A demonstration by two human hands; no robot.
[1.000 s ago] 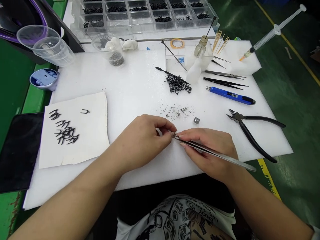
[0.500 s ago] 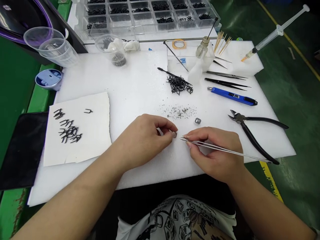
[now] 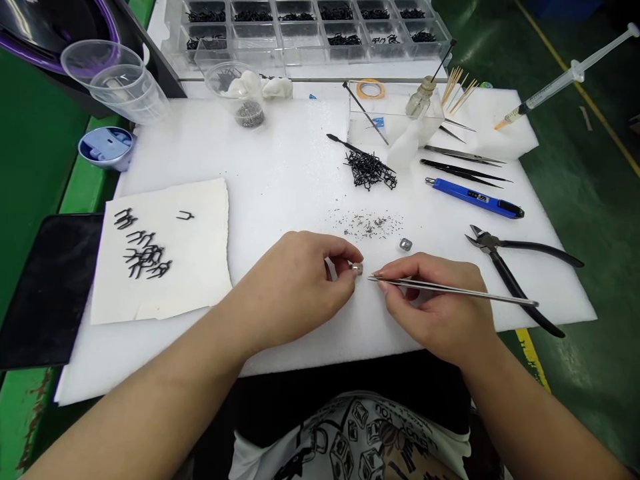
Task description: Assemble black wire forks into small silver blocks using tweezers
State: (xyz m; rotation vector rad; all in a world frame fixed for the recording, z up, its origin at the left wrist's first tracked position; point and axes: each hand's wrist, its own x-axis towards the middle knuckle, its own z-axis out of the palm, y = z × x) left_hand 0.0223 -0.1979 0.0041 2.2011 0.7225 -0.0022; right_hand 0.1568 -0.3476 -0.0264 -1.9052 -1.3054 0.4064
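Between the thumb and fingers of my left hand (image 3: 305, 287) is a small silvery metal piece (image 3: 357, 269), partly covered by the fingertips. My right hand (image 3: 440, 300) is closed around metal tweezers (image 3: 455, 289), whose tips point left and stop a little short of that piece. A second small silvery piece (image 3: 405, 245) lies on the white foam sheet (image 3: 280, 180) above my right hand. Tiny dark grains (image 3: 371, 225) are scattered beyond my hands. Behind them sits a heap of black forked pieces (image 3: 371, 171) with a thin dark tool across it.
More forked pieces (image 3: 147, 257) lie on white paper (image 3: 200, 287) at left. On the right are cutting pliers (image 3: 493, 243), a blue knife (image 3: 475, 198), black tweezers (image 3: 460, 171) and a syringe (image 3: 555, 83). Plastic cups (image 3: 120, 100) and a compartment box (image 3: 300, 57) stand at the back.
The whole view has shifted slightly, so things appear farther right. The metal piece shows more clearly in my left fingers. My right hand has turned the tweezers, and their arms look closer together.
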